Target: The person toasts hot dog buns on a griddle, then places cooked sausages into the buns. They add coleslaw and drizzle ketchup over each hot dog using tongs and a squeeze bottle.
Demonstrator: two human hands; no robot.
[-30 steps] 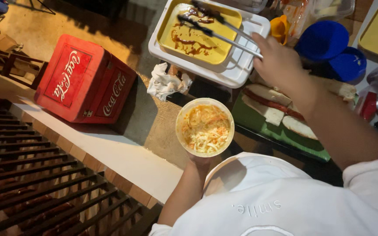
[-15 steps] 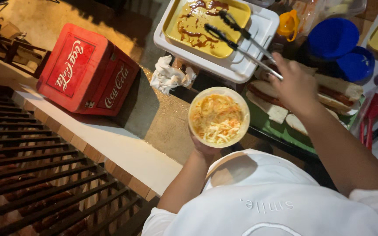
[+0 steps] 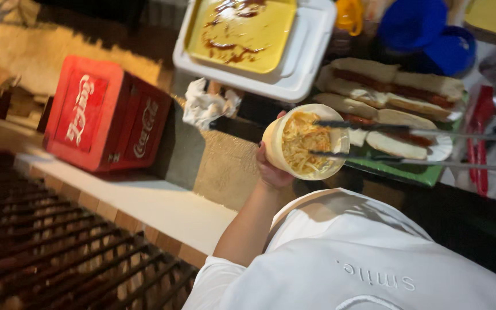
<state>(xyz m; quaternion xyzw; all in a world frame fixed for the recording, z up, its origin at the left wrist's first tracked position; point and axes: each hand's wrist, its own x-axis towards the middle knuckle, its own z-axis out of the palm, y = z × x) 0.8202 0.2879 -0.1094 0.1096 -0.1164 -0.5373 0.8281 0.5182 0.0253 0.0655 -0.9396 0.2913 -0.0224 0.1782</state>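
A cream-coloured tub (image 3: 306, 143) filled with pale shredded salad is gripped from below and behind by the left hand (image 3: 271, 169), the fingers curled around its wall. The tub is held tilted in the air, just in front of the person's white shirt (image 3: 351, 258) and beside the edge of the desk (image 3: 248, 112). Two thin metal tong arms (image 3: 409, 146) are stretched across from the right, and their tips are placed over the mouth of the tub, one at its upper rim and one lower in the salad. The right hand is out of view past the right edge, so its grip cannot be told.

Just behind the tub, split bread rolls with sausages (image 3: 391, 95) are laid on a white plate over a green tray (image 3: 403, 171). Farther back, a yellow tray smeared with dark sauce (image 3: 239, 31) is set inside a white tray (image 3: 305, 69). A crumpled white napkin (image 3: 205, 103) is seen near it. Blue lids (image 3: 426, 31) are stacked at the upper right. A red crate (image 3: 107, 115) is stood on a pale ledge well to the left, beside a dark metal grate (image 3: 58, 252).
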